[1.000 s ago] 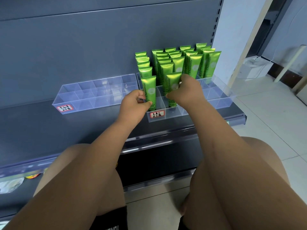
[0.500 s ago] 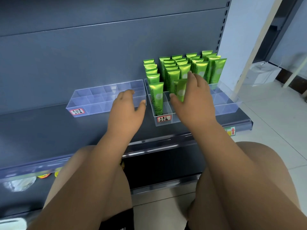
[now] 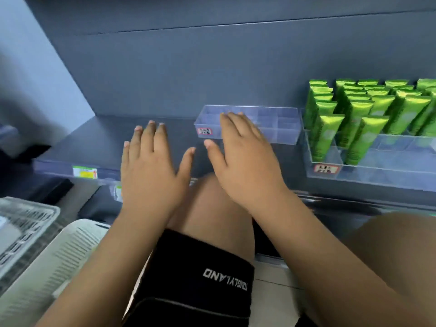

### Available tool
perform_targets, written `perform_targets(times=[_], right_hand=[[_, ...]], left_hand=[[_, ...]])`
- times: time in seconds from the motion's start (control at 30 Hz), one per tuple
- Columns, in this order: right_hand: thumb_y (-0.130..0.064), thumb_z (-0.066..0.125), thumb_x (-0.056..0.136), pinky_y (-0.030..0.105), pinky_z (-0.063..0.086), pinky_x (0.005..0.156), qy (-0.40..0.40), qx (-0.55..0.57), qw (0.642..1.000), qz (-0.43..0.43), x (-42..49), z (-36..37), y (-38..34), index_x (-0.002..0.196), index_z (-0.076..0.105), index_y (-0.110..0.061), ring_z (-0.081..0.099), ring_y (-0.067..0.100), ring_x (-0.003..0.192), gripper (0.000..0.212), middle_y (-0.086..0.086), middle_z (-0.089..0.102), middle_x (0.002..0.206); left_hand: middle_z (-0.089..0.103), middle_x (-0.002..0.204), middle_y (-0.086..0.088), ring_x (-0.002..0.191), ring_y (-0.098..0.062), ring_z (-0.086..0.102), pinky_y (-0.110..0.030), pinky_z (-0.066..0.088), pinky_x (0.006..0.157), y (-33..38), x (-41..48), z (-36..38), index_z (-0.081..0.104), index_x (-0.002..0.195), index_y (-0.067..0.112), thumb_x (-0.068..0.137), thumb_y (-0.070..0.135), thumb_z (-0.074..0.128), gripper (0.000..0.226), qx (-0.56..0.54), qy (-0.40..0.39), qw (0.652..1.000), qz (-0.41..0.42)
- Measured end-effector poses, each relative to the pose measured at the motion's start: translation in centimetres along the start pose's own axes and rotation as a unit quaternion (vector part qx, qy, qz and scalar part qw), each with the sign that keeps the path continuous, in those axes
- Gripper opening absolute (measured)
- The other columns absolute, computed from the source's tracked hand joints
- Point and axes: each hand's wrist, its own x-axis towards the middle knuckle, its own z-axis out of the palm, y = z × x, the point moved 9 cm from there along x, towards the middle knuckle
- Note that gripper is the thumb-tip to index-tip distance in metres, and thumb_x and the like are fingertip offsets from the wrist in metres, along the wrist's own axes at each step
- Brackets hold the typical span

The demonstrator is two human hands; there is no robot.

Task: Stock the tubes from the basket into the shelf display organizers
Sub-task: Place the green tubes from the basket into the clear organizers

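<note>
Head view: the left hand (image 3: 151, 168) and the right hand (image 3: 245, 166) are raised over the front edge of the shelf (image 3: 106, 138), fingers straight and spread. The grip of each hand is fully open and holds nothing. A second ago each hand pinched one tube in the front row of the filled organizer (image 3: 377, 166). Half a second ago both hands had let go. The view has now swung left, so that this organizer sits toward the right end of the shelf and the baskets (image 3: 26, 223) come into frame beyond the left end, below the shelf. In judgement, those two front tubes (image 3: 326, 138) are seated upright and the placing step is complete; the next step is a return to the baskets for more stock. The right fingertips overlap the empty organizer (image 3: 278, 128), which stands mid-shelf just left of the filled one; contact cannot be confirmed. Count: two hands, two clear organizers, each with one red-bordered label (image 3: 204, 131) on its front wall, and two white slatted baskets. The green tubes (image 3: 358, 119) number at least twenty, all upright; the rows run off the right edge, so no exact total is possible. One price tag (image 3: 84, 172) is on the shelf's front edge. Blur hides whether the baskets hold tubes.
</note>
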Motion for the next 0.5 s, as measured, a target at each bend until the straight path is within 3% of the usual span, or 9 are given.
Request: perform_targets(times=[0.13,0.3,0.4,0.5], right_hand=[[-0.045,0.039,0.104,0.039,0.023,0.122,-0.073,0.044,0.991,-0.104,-0.3,6.3,-10.6,0.153,0.036,-0.008,0.025,0.026,0.151,0.062,0.009,0.038,0.158],[-0.043,0.045,0.101,0.044,0.037,0.111,-0.167,0.100,0.963,-0.185,-2.3,15.8,-22.9,0.136,0.051,-0.008,0.042,0.032,0.139,0.051,0.012,0.053,0.141],[-0.045,0.044,0.101,0.042,0.041,0.101,-0.257,0.083,0.935,-0.228,-4.5,21.9,-27.7,0.124,0.056,-0.010,0.050,0.030,0.126,0.043,0.012,0.058,0.130],[-0.045,0.040,0.103,0.042,0.044,0.096,-0.379,0.057,0.891,-0.245,-7.4,27.8,-28.6,0.130,0.054,-0.011,0.051,0.030,0.123,0.045,0.010,0.056,0.134]], left_hand=[[0.045,0.153,-0.019,0.146,-0.039,0.034,-0.055,0.028,0.119,-10.2,-4.0,-3.0,0.043,0.146,0.004,0.099,0.059,0.038,0.073,0.072,0.004,0.994,-0.088],[0.049,0.149,-0.019,0.142,-0.040,0.038,-0.055,0.032,0.116,-22.3,-11.5,-4.4,0.047,0.139,0.003,0.099,0.054,0.041,0.065,0.135,-0.015,0.968,-0.209],[0.045,0.153,-0.015,0.146,-0.036,0.033,-0.053,0.027,0.121,-28.0,-16.1,-3.6,0.044,0.142,0.008,0.102,0.055,0.039,0.062,0.152,-0.063,0.940,-0.300],[0.042,0.157,-0.011,0.149,-0.032,0.032,-0.052,0.025,0.123,-32.3,-20.0,-1.8,0.043,0.146,0.011,0.101,0.060,0.036,0.066,0.151,-0.102,0.914,-0.362]])
